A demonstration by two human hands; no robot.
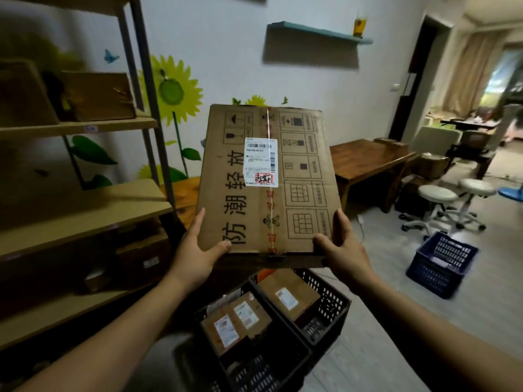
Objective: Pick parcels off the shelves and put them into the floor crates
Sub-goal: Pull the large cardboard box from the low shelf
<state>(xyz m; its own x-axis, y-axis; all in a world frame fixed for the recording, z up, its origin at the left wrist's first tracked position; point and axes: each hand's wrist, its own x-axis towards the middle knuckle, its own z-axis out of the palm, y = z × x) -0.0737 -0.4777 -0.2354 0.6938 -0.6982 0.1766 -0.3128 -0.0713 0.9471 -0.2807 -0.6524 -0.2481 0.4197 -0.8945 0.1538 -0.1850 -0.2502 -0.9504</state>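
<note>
Both hands grip one large, flat cardboard box [268, 179]. Our left hand [198, 250] clasps its lower left corner and our right hand [342, 250] its lower right corner. Each thumb presses on the printed face, and the fingers lie along the side edge.

We hold the box up in the air in front of us, its face tilted toward us. A white label [260, 162] sits near the middle, beside a strip of tape running down the face. Large black characters run down the left half, and boxed handling symbols run down the right.

Directly below the box, two black crates [331, 304] stand side by side on the floor. Both hold brown parcels [285, 297] with white labels. A blue crate [441, 264] stands well apart on the floor to our right.

To our left are the shelves [85, 205], blurred, with cartons [99, 94] on the upper level and more in shadow lower down. Behind the box, a wooden counter [365, 159] stands against the wall, with two white stools [437, 193] near it.
</note>
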